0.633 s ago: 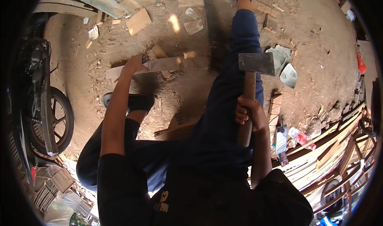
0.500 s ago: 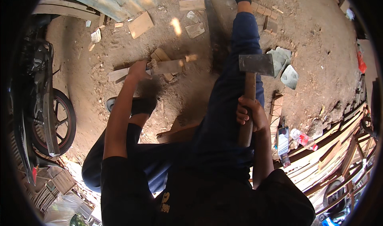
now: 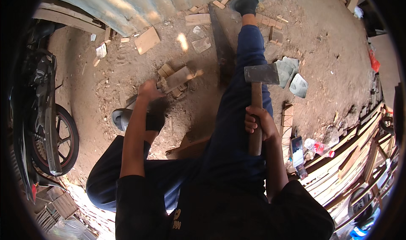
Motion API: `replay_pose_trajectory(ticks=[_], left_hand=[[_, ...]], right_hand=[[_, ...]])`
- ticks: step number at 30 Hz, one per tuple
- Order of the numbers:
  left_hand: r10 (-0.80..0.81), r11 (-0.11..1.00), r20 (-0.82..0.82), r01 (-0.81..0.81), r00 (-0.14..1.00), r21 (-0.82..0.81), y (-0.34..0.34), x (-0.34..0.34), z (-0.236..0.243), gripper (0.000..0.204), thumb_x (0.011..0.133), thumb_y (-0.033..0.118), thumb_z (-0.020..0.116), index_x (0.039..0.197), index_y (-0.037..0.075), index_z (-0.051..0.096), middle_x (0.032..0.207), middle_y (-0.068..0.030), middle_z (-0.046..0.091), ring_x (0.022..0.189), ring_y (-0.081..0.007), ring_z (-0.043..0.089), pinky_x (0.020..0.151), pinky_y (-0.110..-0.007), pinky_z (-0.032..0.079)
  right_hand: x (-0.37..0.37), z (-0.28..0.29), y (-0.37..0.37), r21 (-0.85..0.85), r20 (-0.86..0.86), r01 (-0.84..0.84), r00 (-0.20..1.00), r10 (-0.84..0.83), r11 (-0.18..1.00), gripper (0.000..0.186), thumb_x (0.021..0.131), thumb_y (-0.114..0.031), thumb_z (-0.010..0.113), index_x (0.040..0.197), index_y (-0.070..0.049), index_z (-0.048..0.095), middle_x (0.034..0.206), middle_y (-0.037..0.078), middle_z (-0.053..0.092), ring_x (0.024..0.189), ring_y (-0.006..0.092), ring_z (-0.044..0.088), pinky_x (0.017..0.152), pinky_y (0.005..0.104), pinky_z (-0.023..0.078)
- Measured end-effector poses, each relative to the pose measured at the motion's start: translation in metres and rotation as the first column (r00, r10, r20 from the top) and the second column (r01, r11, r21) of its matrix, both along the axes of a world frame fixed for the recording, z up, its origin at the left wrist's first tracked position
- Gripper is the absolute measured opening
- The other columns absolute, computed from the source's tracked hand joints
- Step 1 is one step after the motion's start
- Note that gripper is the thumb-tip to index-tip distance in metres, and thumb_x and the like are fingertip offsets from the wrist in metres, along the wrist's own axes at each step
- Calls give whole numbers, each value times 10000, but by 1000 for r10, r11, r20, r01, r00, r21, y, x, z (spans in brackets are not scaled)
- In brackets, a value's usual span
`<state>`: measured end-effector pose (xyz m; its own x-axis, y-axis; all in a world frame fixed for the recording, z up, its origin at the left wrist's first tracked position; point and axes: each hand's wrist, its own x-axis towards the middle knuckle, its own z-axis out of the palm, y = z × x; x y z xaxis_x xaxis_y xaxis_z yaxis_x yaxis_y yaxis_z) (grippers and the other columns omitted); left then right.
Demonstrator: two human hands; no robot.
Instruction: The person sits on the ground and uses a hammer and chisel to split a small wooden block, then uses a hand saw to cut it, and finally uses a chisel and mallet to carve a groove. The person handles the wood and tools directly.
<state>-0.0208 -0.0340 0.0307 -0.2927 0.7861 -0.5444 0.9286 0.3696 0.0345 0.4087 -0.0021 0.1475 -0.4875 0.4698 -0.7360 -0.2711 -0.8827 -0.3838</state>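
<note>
In my right hand [image 3: 261,123] is a hatchet [image 3: 261,74] with a thick wooden handle and a broad dark metal head. The fingers wrap round the handle, and the head is uppermost over my outstretched right leg. My left hand [image 3: 150,92] is closed on a long wooden piece [image 3: 177,78] low over the dirt, left of centre. This piece slants up to the right, and its grip is partly hidden by my fingers. Small cut wood blocks [image 3: 166,70] lie just beyond and partly under it.
A motorbike [image 3: 48,113] stands at the left. Grey flat pieces [image 3: 292,73] lie right of my leg. Nearer are a row of wood blocks [image 3: 287,121], a phone [image 3: 297,151] and a plastic bottle [image 3: 319,147]. Timber strips [image 3: 338,172] fill the lower right; a corrugated sheet [image 3: 139,5] stands at the back.
The wooden piece in my left hand has turned, its right end now pointing further away. My left hand has shifted slightly nearer. The hatchet stays upright in my right hand; the whole view has shifted a little.
</note>
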Motion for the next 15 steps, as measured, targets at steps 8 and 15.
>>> replay_pose_trajectory(ticks=[8,15], left_hand=[[34,993,-55,-27,998,116,-14,7,-21,648,578,518,806,977,31,654,1005,-171,673,973,-313,652,871,-426,519],[131,974,-22,-124,991,190,-25,16,-32,616,624,438,827,1062,58,619,1029,-187,659,970,-340,646,823,-448,531]], right_hand=[[1,-2,0,-28,2,-43,999,44,999,201,869,-174,610,786,-109,438,577,-17,387,435,80,383,416,255,336],[3,-3,0,-44,-68,-33,997,30,998,198,868,-164,603,782,-118,431,572,-26,386,434,72,369,422,251,338]])
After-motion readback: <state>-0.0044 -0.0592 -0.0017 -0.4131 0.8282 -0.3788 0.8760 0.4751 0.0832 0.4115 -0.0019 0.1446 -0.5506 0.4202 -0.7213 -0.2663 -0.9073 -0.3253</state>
